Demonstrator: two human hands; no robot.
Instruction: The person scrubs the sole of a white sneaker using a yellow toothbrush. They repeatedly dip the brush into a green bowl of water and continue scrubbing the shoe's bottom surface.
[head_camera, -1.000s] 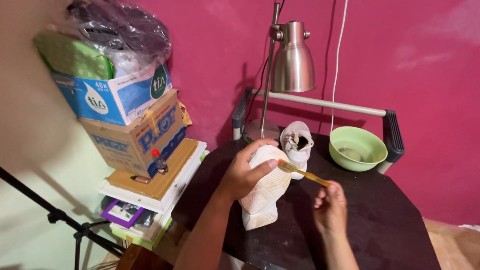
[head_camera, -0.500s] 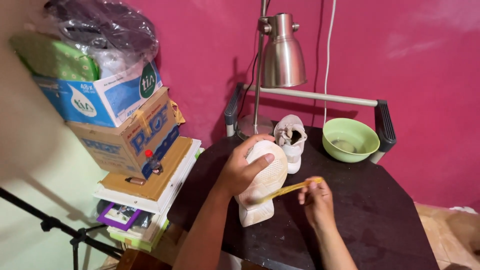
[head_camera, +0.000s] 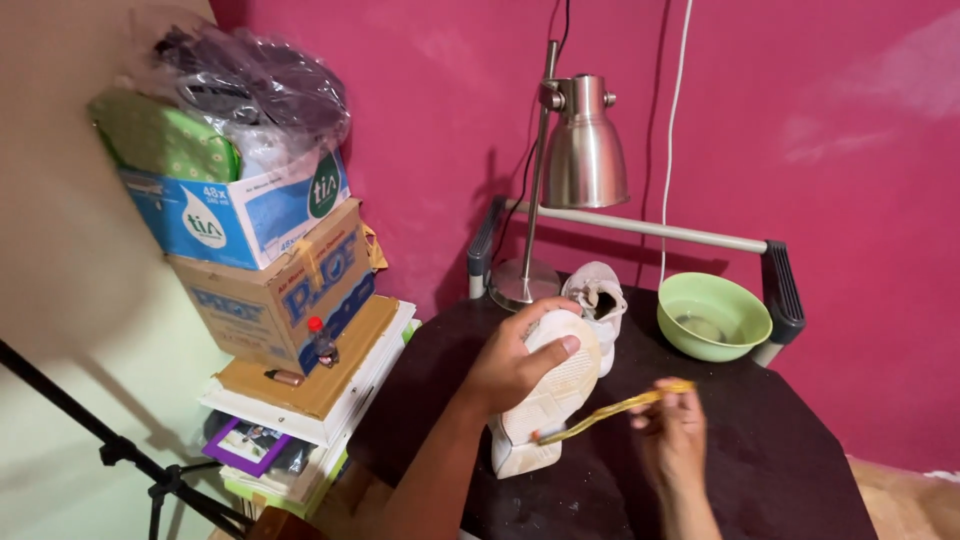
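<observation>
My left hand (head_camera: 515, 365) clamps the shoe (head_camera: 550, 395) sole-up; my right hand (head_camera: 672, 432) pinches the toothbrush (head_camera: 610, 408). I should scrub with short, firm strokes.

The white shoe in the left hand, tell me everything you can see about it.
The white shoe is a sneaker turned sole-up and tilted, heel end low on the dark table. Its pale textured sole faces the camera. The left hand clasps its toe end; the yellow brush in the right hand touches the sole near the heel.
</observation>
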